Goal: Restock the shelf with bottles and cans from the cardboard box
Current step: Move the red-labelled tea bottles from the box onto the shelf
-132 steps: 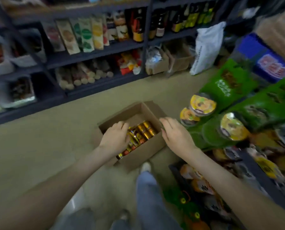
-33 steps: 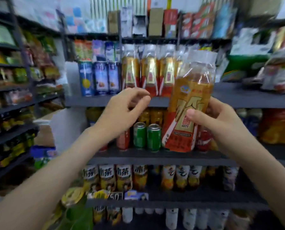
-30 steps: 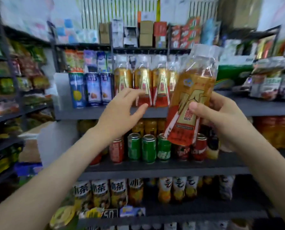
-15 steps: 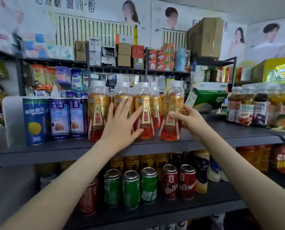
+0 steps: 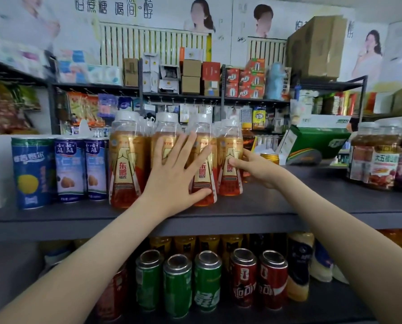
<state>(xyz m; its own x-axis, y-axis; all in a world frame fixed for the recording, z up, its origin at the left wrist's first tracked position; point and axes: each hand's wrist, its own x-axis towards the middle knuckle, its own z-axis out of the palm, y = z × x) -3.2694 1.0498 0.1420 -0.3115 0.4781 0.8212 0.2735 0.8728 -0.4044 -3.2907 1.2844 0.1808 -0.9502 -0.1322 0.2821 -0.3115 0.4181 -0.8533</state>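
Seating a bottle at 3 o'clock of its neighbours, right hand gripping it, left hand pressing them flat-open; letting go likely follows.

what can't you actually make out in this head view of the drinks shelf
Head view:
- Second bottle label: covered by the left hand pressed flat on it.
- Right hand fingertips: behind the rightmost bottle it grips.
- Gold can body: hidden by the right hand.
- Packets far left: blurred.
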